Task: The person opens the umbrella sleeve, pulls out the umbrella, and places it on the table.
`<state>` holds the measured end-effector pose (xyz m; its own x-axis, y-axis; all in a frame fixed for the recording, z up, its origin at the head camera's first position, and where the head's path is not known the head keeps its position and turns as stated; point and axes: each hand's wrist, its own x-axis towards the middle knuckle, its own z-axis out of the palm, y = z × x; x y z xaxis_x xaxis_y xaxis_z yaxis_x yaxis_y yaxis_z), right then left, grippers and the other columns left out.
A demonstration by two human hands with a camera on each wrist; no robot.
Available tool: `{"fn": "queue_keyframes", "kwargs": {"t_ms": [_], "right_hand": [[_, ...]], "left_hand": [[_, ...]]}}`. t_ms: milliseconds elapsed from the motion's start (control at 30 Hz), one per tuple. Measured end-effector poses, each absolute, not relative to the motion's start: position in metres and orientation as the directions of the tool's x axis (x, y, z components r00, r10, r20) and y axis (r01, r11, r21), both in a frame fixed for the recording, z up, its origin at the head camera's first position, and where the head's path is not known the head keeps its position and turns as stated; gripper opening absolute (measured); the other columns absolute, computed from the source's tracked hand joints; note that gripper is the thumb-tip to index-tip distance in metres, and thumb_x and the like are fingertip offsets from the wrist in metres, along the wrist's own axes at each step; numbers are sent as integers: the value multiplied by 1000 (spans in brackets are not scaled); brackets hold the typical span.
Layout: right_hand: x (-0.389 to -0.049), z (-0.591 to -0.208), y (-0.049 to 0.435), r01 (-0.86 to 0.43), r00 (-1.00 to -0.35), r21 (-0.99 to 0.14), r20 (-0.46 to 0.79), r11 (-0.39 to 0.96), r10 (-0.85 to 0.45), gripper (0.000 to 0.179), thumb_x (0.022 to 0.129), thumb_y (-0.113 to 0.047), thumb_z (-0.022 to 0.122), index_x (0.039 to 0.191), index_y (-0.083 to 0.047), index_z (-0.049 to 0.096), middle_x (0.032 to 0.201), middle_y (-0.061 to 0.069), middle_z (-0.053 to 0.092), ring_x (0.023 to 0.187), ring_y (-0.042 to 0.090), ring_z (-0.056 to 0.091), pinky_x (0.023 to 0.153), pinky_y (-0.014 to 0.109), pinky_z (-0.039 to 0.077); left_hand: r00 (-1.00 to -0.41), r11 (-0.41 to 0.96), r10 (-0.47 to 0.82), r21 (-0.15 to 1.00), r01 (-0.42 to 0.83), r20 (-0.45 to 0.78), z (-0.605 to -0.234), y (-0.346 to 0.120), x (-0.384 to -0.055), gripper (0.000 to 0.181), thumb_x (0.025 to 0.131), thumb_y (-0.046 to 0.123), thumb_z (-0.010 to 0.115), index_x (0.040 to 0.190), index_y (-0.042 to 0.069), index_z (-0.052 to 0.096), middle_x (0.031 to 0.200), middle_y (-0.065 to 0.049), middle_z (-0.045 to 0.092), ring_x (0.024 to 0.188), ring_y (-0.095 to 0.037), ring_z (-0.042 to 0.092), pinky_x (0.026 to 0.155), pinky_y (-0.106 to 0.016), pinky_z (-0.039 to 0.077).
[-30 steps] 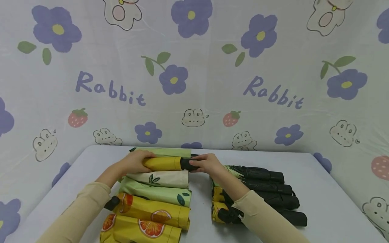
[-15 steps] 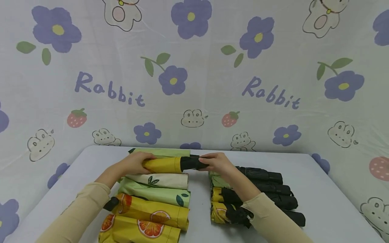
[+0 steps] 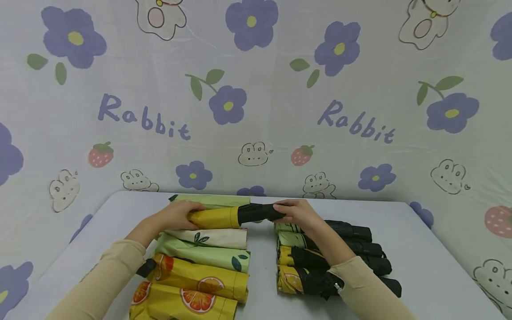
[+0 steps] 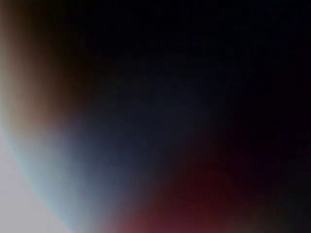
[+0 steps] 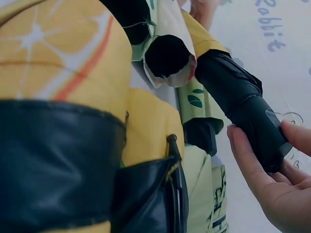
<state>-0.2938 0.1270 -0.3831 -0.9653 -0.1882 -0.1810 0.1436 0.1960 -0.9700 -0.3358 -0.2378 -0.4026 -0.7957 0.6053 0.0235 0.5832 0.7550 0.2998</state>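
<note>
Near the table's back edge, my left hand [image 3: 178, 214] grips a yellow umbrella sleeve [image 3: 218, 218] by its left part. A black folded umbrella [image 3: 256, 213] sticks out of the sleeve's right end. My right hand [image 3: 298, 212] pinches the umbrella's free end between thumb and fingers. In the right wrist view the umbrella [image 5: 233, 92] runs from the yellow sleeve's mouth to those fingertips. Below the left hand lie a cream sleeve with leaves [image 3: 224, 238], a light green one [image 3: 208, 255] and two yellow orange-print ones [image 3: 200, 279]. The left wrist view is dark and blurred.
Several folded umbrellas with black ends [image 3: 348, 229] lie in a column on the right, partly under the right forearm. Behind the left hand lies a light green sleeve [image 3: 224, 201]. The white table [image 3: 262, 266] ends at a printed curtain [image 3: 276, 133].
My right hand has moved to the right with the umbrella's end, and more of the black umbrella shows outside the yellow sleeve. The left hand has stayed in place.
</note>
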Motion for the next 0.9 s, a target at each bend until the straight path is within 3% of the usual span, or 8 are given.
{"fn": "queue_keyframes", "kwargs": {"t_ms": [333,600,767,900], "right_hand": [[-293,-382,142,117,-966,-976,-154,183,-206,46,98,-23,60,135,4,53,141,25,50,105,24,70,106,42,46],[-290,-379,153,115,-964,-979,-150,166,-221,49,98,-22,60,137,6,50,143,27,46,103,17,69,105,40,47],[-288,-378,157,111,-965,-980,-146,163,-218,48,98,-21,59,137,5,51,143,26,47,102,17,70,104,39,48],[-288,-378,162,96,-965,-982,-132,165,-226,48,99,-22,58,137,6,50,142,27,48,106,19,69,104,40,48]], "left_hand": [[-796,754,605,307,580,18,-402,-240,-338,50,80,23,80,126,13,62,119,-6,67,105,-23,61,91,-46,50],[-817,771,576,314,554,30,-400,-243,-336,35,80,16,78,114,10,68,112,-8,69,103,-26,62,91,-48,50],[-818,775,572,285,564,60,-397,-243,-335,25,80,18,78,103,12,70,99,-3,71,86,-17,60,76,-38,50],[-831,794,551,263,548,69,-396,-245,-335,13,82,9,74,91,16,70,86,1,67,73,-13,52,66,-31,41]]}}
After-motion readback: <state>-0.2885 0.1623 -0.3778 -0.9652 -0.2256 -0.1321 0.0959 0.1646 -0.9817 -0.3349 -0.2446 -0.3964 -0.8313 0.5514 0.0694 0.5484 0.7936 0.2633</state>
